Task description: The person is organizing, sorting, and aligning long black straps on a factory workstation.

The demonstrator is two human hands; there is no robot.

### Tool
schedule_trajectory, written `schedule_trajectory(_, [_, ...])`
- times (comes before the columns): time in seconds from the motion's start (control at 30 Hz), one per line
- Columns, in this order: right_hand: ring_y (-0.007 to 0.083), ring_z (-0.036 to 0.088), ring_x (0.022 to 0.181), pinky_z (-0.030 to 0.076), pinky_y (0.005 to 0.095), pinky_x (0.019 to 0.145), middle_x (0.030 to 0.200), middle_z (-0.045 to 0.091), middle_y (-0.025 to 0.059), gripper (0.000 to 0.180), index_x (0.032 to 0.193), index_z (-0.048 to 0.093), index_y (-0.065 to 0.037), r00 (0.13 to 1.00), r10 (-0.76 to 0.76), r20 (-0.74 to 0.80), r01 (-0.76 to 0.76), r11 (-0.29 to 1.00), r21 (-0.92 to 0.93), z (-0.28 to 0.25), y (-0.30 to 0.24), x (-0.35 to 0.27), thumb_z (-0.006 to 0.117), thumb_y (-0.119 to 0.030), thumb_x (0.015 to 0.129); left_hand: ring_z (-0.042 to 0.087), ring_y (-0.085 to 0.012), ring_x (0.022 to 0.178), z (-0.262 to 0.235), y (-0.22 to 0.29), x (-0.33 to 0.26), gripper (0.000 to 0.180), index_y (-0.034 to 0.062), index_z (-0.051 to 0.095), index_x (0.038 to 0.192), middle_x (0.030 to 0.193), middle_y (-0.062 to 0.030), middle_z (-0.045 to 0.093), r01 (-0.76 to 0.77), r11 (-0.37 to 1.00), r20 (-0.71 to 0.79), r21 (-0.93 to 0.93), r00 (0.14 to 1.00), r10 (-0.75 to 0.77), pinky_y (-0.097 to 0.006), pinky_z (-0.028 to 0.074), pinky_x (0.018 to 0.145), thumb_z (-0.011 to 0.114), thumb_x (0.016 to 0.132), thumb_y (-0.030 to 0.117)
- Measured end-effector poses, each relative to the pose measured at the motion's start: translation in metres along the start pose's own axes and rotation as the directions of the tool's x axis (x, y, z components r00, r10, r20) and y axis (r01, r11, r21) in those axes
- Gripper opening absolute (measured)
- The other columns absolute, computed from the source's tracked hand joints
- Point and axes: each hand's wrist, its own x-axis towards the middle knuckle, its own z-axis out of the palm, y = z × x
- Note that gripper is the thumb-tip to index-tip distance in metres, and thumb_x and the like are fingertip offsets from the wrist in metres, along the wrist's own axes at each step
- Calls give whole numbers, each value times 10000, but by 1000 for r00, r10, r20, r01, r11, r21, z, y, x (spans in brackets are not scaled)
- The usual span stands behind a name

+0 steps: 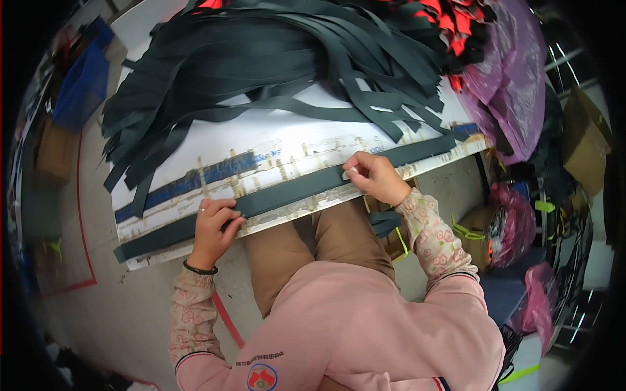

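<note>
Packages in view:

- Cardboard box: brown, at the far right edge, tilted, its flaps loose.
- Second cardboard box: brown, at the far left on the floor, below a blue bag.
- Purple plastic bag: large, crinkled, translucent, at the upper right beside the table's end.
- Pink plastic bags: on the right, lower down, near the floor.

No screens or signs are visible.
</note>
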Motion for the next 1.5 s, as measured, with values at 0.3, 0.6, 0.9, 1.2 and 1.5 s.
schedule_trajectory(0.3, [215, 569, 601, 470, 329, 600, 673, 589, 99, 76, 899, 613, -16, 990, -141, -25, 139, 987, -79, 7, 4, -5, 641, -82, 873, 571, -290, 937, 5, 5, 0, 147, 31, 664, 824, 1013, -109, 668, 33, 999, -15, 36, 999, -32, -365, 467, 811, 775, 730, 11])
schedule_trajectory(0.6, [289, 586, 644, 467, 374, 750, 670, 605, 81, 47, 881, 615, -82, 949, -296, -107, 266, 936, -230, 20, 13, -6, 653, -92, 854, 579, -288, 921, 4, 6, 1, 158, 40, 683, 825, 1002, -110, 675, 27, 998, -27, 51, 999, -25, -368, 461, 809, 796, 715, 29])
schedule_trajectory(0.9, [255, 589, 648, 470, 362, 761, 688, 606, 73, 47, 899, 629, -62, 947, -303, -109, 260, 920, -292, 26, 13, -9, 645, -74, 856, 583, -287, 922, 4, 6, 1, 161, 38, 679, 829, 1011, -108, 680, 18, 998, -26, 53, 1000, -16, -367, 459, 814, 795, 717, 26])
schedule_trajectory(1.2, [37, 498, 667, 447, 215, 613, 760, 588, -24, 110, 995, 650, 2, 999, 6, -50, 2, 987, 159, 18, -21, -9, 615, -72, 923, 585, -285, 904, 1, 8, -1, 165, 33, 653, 854, 990, -115, 679, 11, 998, -46, 56, 999, -9, -364, 466, 805, 771, 740, 11])
schedule_trajectory(1.5, [189, 544, 575, 457, 318, 572, 659, 573, 93, 194, 1091, 639, -33, 939, -343, 29, 341, 938, 60, 115, -65, 13, 634, -91, 907, 585, -274, 831, 12, -9, -8, 157, 42, 617, 970, 929, -120, 635, 139, 979, -179, -146, 970, -165, -349, 467, 735, 630, 833, -34])
